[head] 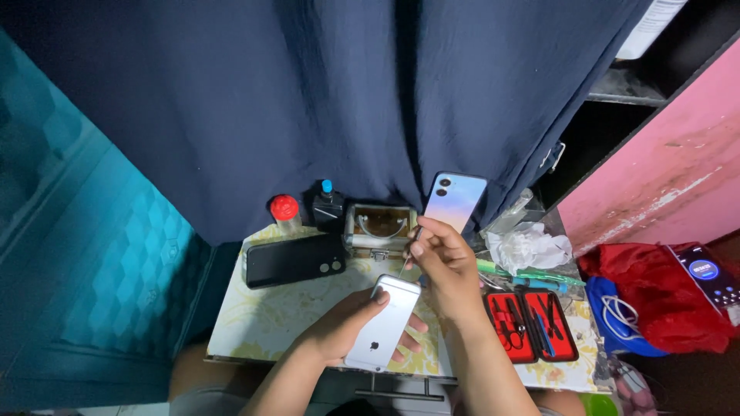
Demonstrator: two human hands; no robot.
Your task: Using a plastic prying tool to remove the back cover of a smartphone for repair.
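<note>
We see a small table (pixel 254 323) with a yellow-patterned top, set against a dark blue curtain (pixel 308 100). Near its back left corner lies a black phone (pixel 294 260), camera side up, and along the back edge stand a red-capped jar (pixel 285 213), a dark bottle with a blue tip (pixel 328 205) and a small clear box (pixel 379 229). A pastel-backed phone (pixel 455 200) leans upright against the curtain. At the right edge an open red tool case (pixel 532 325) shows its 2 halves of tools (tweezers and the like).

Over the front edge, our left hand (pixel 343 327) grips a silver phone (pixel 383 322), back up, fingers wrapped and clamped around its sides. Our right hand (pixel 447 266) has thumb and fingers pinched together on a thin metal tool (pixel 411 254), its tip at the phone's top edge.

We judge the risks so: the tip could slip and scratch the casing, and since the phone hangs partly past the table's front edge, a loosened grip could drop it to the floor.
</note>
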